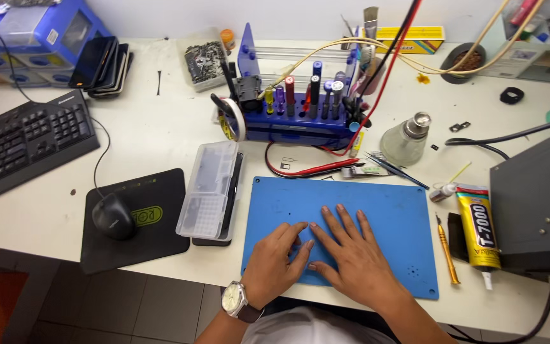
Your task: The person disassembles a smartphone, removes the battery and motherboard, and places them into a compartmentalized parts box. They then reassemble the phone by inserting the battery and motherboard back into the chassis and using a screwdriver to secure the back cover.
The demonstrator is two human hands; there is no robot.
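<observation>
Both your hands rest flat and unclenched on the blue mat (pixel 389 210), left hand (pixel 274 260) beside right hand (pixel 351 253), fingertips touching, grasping nothing; tool rack (pixel 294 108) at twelve o'clock, reachable whenever needed.

The work mat (pixel 377 210) under both hands is plain blue. The bench (pixel 154 134) is white. At nine o'clock lie a black mouse (pixel 113 216) on a black pad with a yellow-green emblem (pixel 151 216), and a black keyboard (pixel 23 143). At twelve o'clock the tool rack (pixel 291 124) is deep blue. At three o'clock a glue tube (pixel 479 226) is yellow beside an orange-handled screwdriver (pixel 447 251). The wristwatch (pixel 235 299) is silver.
</observation>
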